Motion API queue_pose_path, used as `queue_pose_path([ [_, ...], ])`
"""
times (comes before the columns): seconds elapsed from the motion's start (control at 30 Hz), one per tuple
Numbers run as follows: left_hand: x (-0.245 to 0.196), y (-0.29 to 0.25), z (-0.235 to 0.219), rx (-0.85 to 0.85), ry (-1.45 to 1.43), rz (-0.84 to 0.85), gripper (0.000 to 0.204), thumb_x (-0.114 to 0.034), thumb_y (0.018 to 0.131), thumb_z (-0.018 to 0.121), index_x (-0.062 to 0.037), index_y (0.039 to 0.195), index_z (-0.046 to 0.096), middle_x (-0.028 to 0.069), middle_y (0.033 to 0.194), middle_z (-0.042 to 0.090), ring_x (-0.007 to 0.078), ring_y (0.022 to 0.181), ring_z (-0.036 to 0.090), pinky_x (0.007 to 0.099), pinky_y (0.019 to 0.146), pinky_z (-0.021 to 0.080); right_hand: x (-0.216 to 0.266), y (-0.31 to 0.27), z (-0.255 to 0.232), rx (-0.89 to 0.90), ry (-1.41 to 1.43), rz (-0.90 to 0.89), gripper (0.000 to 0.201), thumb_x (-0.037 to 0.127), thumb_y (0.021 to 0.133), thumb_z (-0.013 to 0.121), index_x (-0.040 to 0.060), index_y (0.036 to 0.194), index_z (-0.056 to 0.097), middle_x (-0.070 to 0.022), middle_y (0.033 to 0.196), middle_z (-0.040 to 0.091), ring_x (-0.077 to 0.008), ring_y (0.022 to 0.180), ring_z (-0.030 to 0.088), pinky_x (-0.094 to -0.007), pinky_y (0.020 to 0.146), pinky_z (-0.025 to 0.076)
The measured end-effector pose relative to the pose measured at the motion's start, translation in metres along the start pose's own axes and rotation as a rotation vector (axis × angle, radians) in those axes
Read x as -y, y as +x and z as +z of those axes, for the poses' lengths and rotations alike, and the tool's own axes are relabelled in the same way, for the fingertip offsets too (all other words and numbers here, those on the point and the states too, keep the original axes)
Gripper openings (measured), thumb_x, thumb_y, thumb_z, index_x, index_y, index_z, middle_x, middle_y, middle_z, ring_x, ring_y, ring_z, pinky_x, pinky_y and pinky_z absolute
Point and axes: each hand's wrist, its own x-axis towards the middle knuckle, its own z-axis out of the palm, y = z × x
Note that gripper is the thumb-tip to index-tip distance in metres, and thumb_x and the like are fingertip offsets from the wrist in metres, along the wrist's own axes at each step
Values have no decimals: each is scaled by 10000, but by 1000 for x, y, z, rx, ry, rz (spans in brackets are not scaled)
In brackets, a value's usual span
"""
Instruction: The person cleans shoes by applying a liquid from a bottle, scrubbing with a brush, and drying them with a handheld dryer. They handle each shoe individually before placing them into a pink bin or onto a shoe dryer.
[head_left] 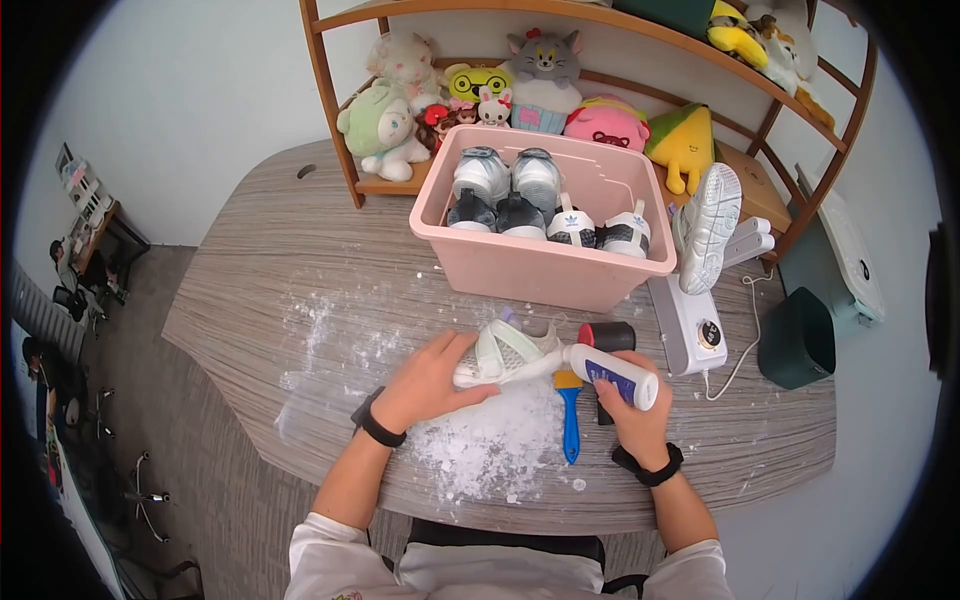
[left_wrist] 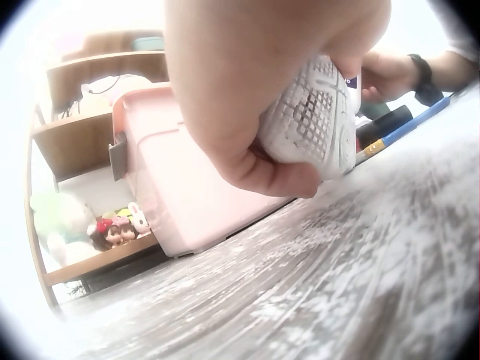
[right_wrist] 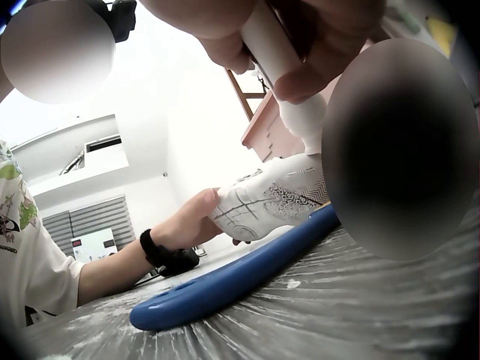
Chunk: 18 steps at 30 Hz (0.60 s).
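My left hand [head_left: 428, 382] grips a white shoe [head_left: 505, 352] by one end, tilted low over the table; its patterned sole shows in the left wrist view, thumb along the sole [left_wrist: 319, 124]. In my right hand [head_left: 637, 412] is a white bottle with a blue label [head_left: 612, 376], tilted, its nozzle touching or very near the shoe's edge. The right wrist view shows the white nozzle [right_wrist: 304, 124] right above the shoe [right_wrist: 266, 199]. A brush with a blue handle [head_left: 570, 425] lies on the table between the hands, its bristles close to the shoe.
White powder [head_left: 490, 450] is scattered over the wooden table [head_left: 250, 250]. A pink bin [head_left: 545, 270] of shoes stands behind the hands. To the right are a dark cylinder with a red end [head_left: 612, 336], a white device [head_left: 690, 325], an upright shoe [head_left: 708, 230] and a green bin [head_left: 797, 340].
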Motion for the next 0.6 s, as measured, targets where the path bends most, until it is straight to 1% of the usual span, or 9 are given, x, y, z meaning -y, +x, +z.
queue_pose_path([
  [0.03, -1, 0, 0, 5, -2, -8, 730, -438, 817, 847, 32, 1307, 577, 245, 1126, 659, 433, 1027, 667, 472, 874, 556, 2, -1, 1, 2, -1, 0, 402, 34, 835, 833, -13, 1201, 673, -98, 1088, 738, -125, 949, 679, -274, 822, 558],
  [0.1, 2, -1, 2, -3, -7, -1, 727, -430, 810, 855, 30, 1301, 579, 245, 1132, 662, 432, 1035, 667, 474, 873, 556, 5, -2, 3, 78, -33, -139, 428, 46, 826, 841, -10, 1215, 673, -115, 1121, 735, -150, 983, 690, -290, 849, 559],
  [0.13, 4, -1, 3, -8, -12, 11, 725, -421, 803, 863, 29, 1295, 581, 245, 1138, 666, 431, 1043, 667, 475, 871, 555, 5, -3, 3, 80, -31, -140, 428, 46, 826, 841, -10, 1215, 673, -115, 1121, 735, -150, 983, 690, -290, 849, 559],
  [0.2, 5, 0, 4, -3, -3, 2, 711, -400, 802, 864, 29, 1292, 581, 239, 1140, 667, 428, 1046, 667, 477, 871, 556, 4, -6, 2, 254, -51, -187, 465, 55, 823, 822, -24, 1249, 654, -103, 1133, 731, -169, 1007, 676, -330, 915, 540],
  [0.27, 5, 0, 6, 8, 2, -7, 697, -379, 802, 865, 28, 1290, 581, 233, 1143, 668, 424, 1050, 666, 478, 872, 556, 1, -6, 2, 254, -57, -213, 450, 57, 823, 820, -24, 1236, 661, -107, 1129, 730, -161, 1003, 673, -314, 898, 535],
  [0.37, 6, -2, 7, 14, 19, -16, 676, -337, 796, 864, 17, 1297, 580, 220, 1159, 666, 415, 1046, 666, 480, 868, 559, -3, -6, 2, 96, -53, -94, 439, 55, 821, 843, -6, 1222, 675, -121, 1114, 728, -174, 979, 699, -308, 854, 561],
  [0.4, 6, -2, 7, 2, 28, 0, 665, -320, 794, 863, 8, 1299, 581, 215, 1163, 663, 413, 1041, 666, 476, 867, 560, -1, -4, 3, 99, -52, -96, 439, 55, 821, 843, -6, 1222, 675, -121, 1114, 728, -174, 979, 699, -308, 854, 561],
  [0.5, 5, -1, 6, -7, 47, 28, 659, -281, 776, 865, -9, 1306, 583, 204, 1161, 656, 404, 1032, 668, 467, 862, 563, 1, -3, 3, 45, -119, -151, 433, 45, 815, 846, -10, 1211, 678, -122, 1105, 728, -177, 971, 703, -309, 849, 561],
  [0.6, -2, -2, 5, -20, 84, 62, 676, -234, 739, 872, -16, 1310, 583, 191, 1145, 650, 390, 1030, 668, 453, 862, 566, 1, -5, 5, 106, -153, -231, 445, 46, 793, 861, -13, 1197, 685, -141, 1116, 730, -209, 970, 717, -322, 854, 572],
])
